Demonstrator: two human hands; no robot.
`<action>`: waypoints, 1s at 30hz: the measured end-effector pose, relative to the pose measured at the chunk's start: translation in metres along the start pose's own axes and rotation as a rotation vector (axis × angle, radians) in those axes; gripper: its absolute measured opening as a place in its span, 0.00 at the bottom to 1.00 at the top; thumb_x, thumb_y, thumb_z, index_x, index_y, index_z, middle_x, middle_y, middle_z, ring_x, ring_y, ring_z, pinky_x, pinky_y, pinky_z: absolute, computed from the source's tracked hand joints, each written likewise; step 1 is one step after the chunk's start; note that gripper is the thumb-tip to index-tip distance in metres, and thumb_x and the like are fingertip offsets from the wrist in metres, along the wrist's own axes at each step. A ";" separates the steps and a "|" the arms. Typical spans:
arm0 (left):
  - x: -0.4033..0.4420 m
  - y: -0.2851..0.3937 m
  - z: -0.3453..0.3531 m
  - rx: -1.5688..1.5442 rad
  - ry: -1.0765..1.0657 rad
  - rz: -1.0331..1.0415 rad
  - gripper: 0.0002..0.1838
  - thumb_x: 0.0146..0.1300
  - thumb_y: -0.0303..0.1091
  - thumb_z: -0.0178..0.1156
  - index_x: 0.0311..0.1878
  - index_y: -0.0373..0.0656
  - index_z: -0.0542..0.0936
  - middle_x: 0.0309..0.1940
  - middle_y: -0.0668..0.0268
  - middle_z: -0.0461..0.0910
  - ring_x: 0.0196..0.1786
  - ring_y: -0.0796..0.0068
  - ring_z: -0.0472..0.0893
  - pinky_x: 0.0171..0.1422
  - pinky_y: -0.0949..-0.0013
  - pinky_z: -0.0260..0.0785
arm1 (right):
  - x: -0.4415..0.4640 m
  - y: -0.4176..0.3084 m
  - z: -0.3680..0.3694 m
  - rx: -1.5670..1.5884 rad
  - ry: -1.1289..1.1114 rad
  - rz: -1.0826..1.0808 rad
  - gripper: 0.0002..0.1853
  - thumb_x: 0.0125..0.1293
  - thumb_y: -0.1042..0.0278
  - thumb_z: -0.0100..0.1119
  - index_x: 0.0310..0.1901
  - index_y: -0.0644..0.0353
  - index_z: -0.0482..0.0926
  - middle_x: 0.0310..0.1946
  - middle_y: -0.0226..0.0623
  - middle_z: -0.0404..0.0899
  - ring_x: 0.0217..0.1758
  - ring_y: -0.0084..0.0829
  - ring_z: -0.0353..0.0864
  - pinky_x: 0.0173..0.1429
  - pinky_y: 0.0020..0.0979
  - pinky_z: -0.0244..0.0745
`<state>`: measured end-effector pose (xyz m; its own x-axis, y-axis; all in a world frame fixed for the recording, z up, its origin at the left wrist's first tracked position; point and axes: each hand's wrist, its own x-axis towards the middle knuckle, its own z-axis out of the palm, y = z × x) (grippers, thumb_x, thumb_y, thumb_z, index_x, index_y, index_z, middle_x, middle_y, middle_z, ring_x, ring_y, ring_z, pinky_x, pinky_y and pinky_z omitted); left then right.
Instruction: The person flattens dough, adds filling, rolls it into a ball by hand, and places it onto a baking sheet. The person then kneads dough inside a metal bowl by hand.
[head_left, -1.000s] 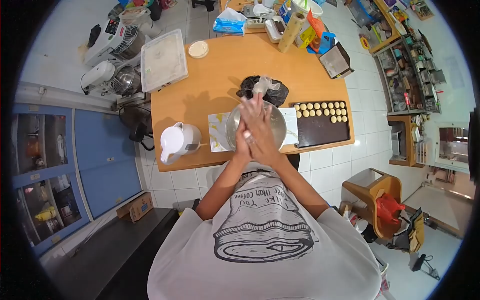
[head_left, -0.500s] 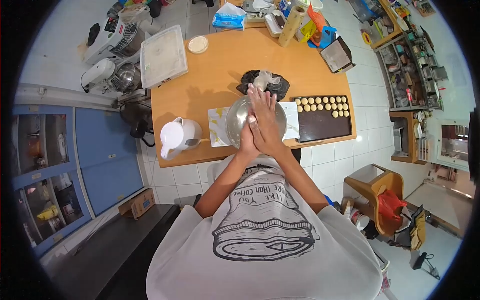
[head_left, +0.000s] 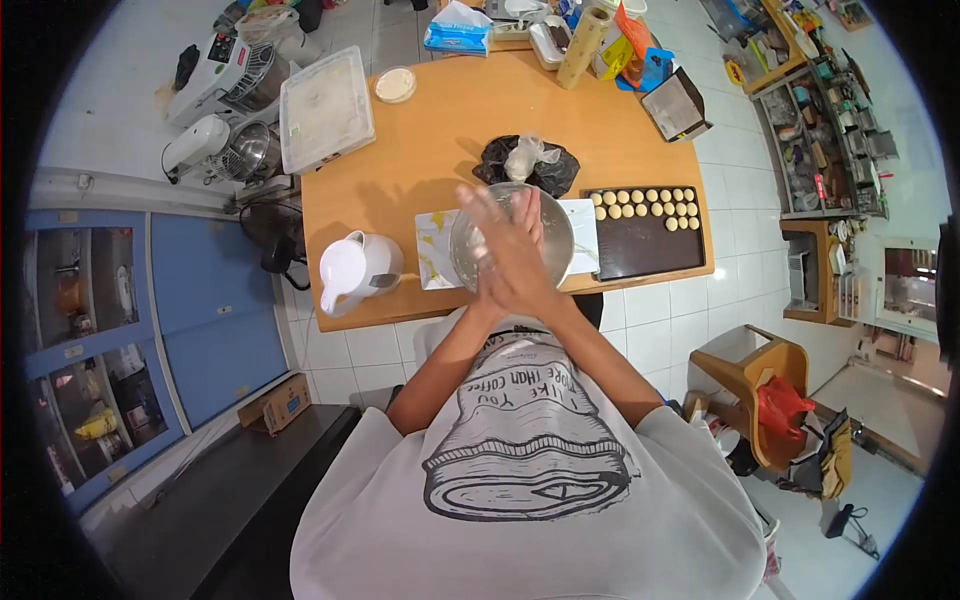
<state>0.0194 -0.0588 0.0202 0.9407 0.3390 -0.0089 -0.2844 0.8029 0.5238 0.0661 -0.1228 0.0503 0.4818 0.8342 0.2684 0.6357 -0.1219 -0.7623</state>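
Left hand [head_left: 489, 287], right hand [head_left: 525, 268] pressed together, anything between unclear; shirt [head_left: 530, 480] reads "LIKE YOU".

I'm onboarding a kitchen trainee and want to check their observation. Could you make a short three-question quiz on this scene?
1. Multiple choice: what is directly beneath the right hand and left hand?
A) storage box
B) metal bowl
C) tissue pack

2. True or false: part of the dark tray is bare.

3. Fill in: from the person's viewpoint, the white pitcher stands to the bowl's ____.

Key: 1. B; 2. true; 3. left.
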 end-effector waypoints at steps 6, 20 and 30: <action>0.010 -0.004 -0.008 0.069 0.000 -0.047 0.35 0.87 0.53 0.34 0.89 0.50 0.47 0.89 0.61 0.48 0.89 0.66 0.48 0.91 0.60 0.41 | 0.007 -0.021 -0.008 -0.055 0.173 -0.037 0.36 0.80 0.55 0.44 0.83 0.64 0.56 0.83 0.53 0.59 0.87 0.57 0.51 0.88 0.61 0.29; 0.014 0.028 0.008 -0.530 -0.013 -0.163 0.39 0.85 0.58 0.40 0.83 0.35 0.59 0.85 0.57 0.58 0.85 0.61 0.61 0.87 0.59 0.56 | -0.001 0.017 -0.061 0.170 0.250 0.060 0.22 0.71 0.66 0.66 0.64 0.59 0.82 0.64 0.46 0.81 0.71 0.51 0.76 0.78 0.46 0.66; 0.013 0.027 0.006 -0.353 0.030 -0.120 0.41 0.84 0.60 0.35 0.85 0.36 0.54 0.87 0.55 0.53 0.89 0.61 0.50 0.91 0.55 0.43 | -0.020 0.006 -0.043 -0.137 0.041 0.029 0.20 0.62 0.67 0.73 0.57 0.54 0.87 0.55 0.38 0.84 0.64 0.43 0.78 0.71 0.48 0.64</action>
<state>0.0252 -0.0352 0.0391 0.9670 0.2419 -0.0805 -0.2231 0.9558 0.1917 0.0866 -0.1631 0.0656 0.5236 0.8071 0.2729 0.6962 -0.2208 -0.6830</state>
